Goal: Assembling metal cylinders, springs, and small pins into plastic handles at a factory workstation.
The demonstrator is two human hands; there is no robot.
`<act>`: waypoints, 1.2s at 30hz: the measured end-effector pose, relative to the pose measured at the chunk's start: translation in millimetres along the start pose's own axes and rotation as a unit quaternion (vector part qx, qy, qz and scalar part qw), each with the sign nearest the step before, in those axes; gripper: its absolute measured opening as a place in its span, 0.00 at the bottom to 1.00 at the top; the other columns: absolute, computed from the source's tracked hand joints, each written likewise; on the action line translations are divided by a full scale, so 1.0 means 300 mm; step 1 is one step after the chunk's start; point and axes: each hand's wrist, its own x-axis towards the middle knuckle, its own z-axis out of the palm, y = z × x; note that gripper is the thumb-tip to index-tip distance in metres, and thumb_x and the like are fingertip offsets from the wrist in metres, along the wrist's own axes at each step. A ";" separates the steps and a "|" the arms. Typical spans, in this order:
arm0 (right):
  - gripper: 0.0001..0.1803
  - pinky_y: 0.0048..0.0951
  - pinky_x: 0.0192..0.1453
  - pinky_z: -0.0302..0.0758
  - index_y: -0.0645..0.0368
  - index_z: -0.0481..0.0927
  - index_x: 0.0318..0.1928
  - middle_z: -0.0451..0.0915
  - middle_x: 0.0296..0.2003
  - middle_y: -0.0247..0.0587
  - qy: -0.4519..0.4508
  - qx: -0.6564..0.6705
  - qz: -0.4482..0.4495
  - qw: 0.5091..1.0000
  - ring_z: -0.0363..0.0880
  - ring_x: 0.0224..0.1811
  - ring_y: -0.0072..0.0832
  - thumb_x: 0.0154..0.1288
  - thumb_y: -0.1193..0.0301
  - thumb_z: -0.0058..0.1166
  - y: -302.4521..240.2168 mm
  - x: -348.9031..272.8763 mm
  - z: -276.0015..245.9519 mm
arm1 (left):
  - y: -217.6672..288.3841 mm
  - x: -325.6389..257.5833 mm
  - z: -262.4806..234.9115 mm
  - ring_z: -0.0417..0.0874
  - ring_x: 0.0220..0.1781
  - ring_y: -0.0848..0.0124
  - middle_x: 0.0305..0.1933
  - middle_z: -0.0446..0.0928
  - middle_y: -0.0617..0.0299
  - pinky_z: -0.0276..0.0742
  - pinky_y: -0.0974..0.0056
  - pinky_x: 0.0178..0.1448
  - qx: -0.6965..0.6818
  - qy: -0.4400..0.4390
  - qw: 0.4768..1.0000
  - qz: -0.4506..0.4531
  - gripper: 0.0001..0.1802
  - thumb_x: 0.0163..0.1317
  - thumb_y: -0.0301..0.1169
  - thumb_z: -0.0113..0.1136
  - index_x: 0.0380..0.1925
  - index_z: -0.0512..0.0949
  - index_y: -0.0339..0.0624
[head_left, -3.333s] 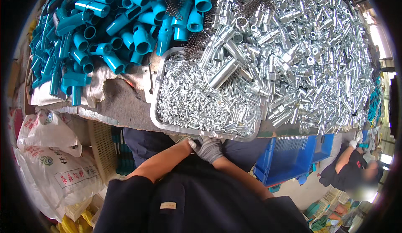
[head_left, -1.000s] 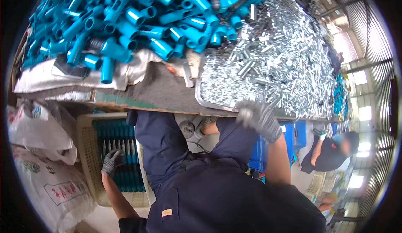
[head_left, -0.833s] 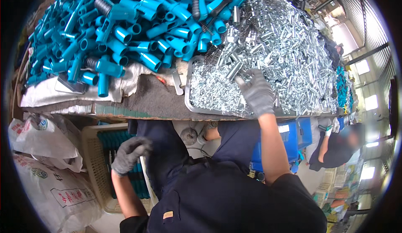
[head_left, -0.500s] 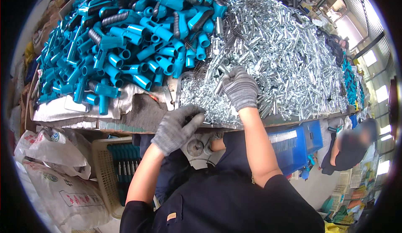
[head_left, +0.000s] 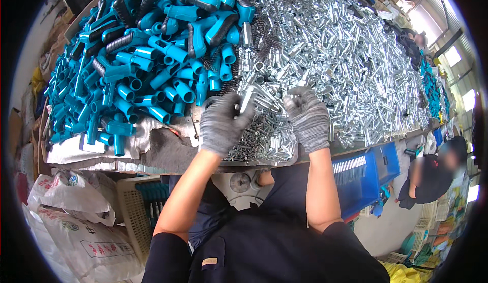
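My left hand (head_left: 222, 124), in a grey knitted glove, is over the left edge of a shallow tray (head_left: 290, 160) of small metal parts. Its fingers are bent, with a gap between thumb and forefinger. A shiny metal tube (head_left: 247, 99) shows just beyond the thumb; whether it touches the glove is unclear. My right hand (head_left: 309, 123), gloved alike, is at the tray's right side with its fingers curled in at the near edge of the metal-part pile (head_left: 345, 74). What those fingertips hold is too small to make out. Small screws or pins (head_left: 249, 143) lie in the tray between both hands.
Teal tool housings (head_left: 168, 49) with black grips are heaped on the left of the table. Dark coil springs (head_left: 267, 41) lie between the heaps. Below are white sacks (head_left: 86, 232), a cream crate (head_left: 129, 206) and a blue bin (head_left: 351, 191). Another person (head_left: 432, 176) is at the right.
My left hand has moved up and forward to the tray. My right hand has drawn slightly back and right, away from the parts it was over. The view has shifted a little.
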 end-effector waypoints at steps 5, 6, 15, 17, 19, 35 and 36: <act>0.11 0.36 0.43 0.76 0.54 0.81 0.44 0.81 0.37 0.44 -0.053 -0.139 -0.267 0.952 0.80 0.40 0.34 0.59 0.70 0.57 -0.063 0.019 0.169 | -0.147 -0.100 -0.088 0.77 0.33 0.78 0.33 0.79 0.64 0.74 0.71 0.39 -0.289 0.078 0.952 -0.059 0.11 0.63 0.30 0.59 0.42 0.74 0.37; 0.11 0.38 0.46 0.76 0.53 0.82 0.44 0.79 0.41 0.45 -0.120 -0.167 -0.259 0.944 0.79 0.43 0.37 0.60 0.71 0.55 -0.098 0.051 0.212 | -0.159 -0.127 -0.104 0.77 0.32 0.79 0.32 0.79 0.65 0.74 0.72 0.38 -0.296 0.086 0.948 -0.076 0.11 0.63 0.30 0.59 0.43 0.74 0.37; 0.12 0.38 0.48 0.74 0.54 0.84 0.39 0.74 0.54 0.42 -0.210 -0.484 -0.328 0.783 0.75 0.55 0.37 0.61 0.70 0.47 -0.172 0.100 0.315 | -0.160 -0.297 -0.185 0.77 0.33 0.78 0.31 0.79 0.64 0.75 0.69 0.39 -0.333 0.022 0.929 -0.159 0.05 0.64 0.28 0.56 0.35 0.75 0.38; 0.14 0.40 0.50 0.74 0.55 0.83 0.42 0.72 0.59 0.43 -0.205 -0.501 -0.354 0.763 0.74 0.56 0.39 0.62 0.69 0.46 -0.134 0.114 0.338 | -0.126 -0.312 -0.191 0.78 0.34 0.78 0.30 0.80 0.64 0.75 0.69 0.40 -0.345 0.034 0.925 -0.153 0.04 0.64 0.27 0.57 0.35 0.75 0.38; 0.13 0.40 0.49 0.75 0.54 0.83 0.41 0.74 0.57 0.44 -0.212 -0.486 -0.375 0.760 0.75 0.55 0.39 0.61 0.68 0.46 -0.166 0.116 0.315 | -0.121 -0.320 -0.199 0.78 0.34 0.78 0.30 0.80 0.64 0.75 0.69 0.41 -0.356 0.045 0.921 -0.149 0.04 0.63 0.27 0.57 0.35 0.75 0.38; 0.14 0.37 0.40 0.77 0.50 0.76 0.49 0.78 0.44 0.42 -0.212 0.016 -0.423 0.881 0.81 0.43 0.35 0.62 0.69 0.49 -0.194 -0.031 0.123 | -0.051 -0.232 -0.227 0.80 0.36 0.76 0.37 0.80 0.61 0.78 0.72 0.36 -0.369 0.054 0.925 -0.072 0.18 0.58 0.31 0.66 0.46 0.75 0.37; 0.14 0.37 0.40 0.77 0.50 0.76 0.49 0.78 0.44 0.42 -0.214 0.018 -0.422 0.881 0.81 0.43 0.35 0.62 0.69 0.49 -0.195 -0.037 0.109 | -0.050 -0.236 -0.220 0.80 0.36 0.77 0.37 0.80 0.61 0.77 0.72 0.36 -0.344 0.040 0.936 -0.061 0.18 0.58 0.31 0.66 0.47 0.75 0.37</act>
